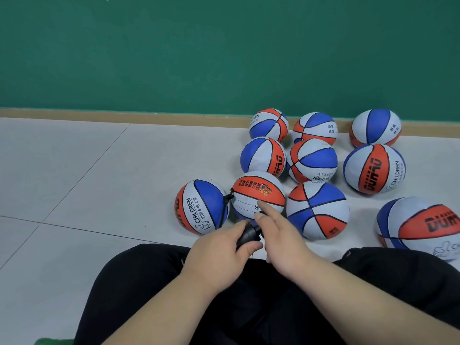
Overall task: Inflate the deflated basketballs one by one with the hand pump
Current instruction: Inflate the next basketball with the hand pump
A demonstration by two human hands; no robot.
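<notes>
Pebbled rubber basketballs (pixel 316 210), red/white/blue panels w/ black seams, lie clustered on pale floor tiles (pixel 99 170) by a green wall (pixel 174 46); some look dimpled; far-right one cut off. Left hand (pixel 224 247) curls round a short black pump (pixel 249 234), mostly hidden; right hand (pixel 281 232) loose, index straight on the nearest ball (pixel 258 192); thin hose (pixel 227 197) at its left side.

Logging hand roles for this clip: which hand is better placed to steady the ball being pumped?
Right, probably. The right hand has straight fingers resting on the orange-banded ball, while the left hand is busy gripping the pump.
</notes>
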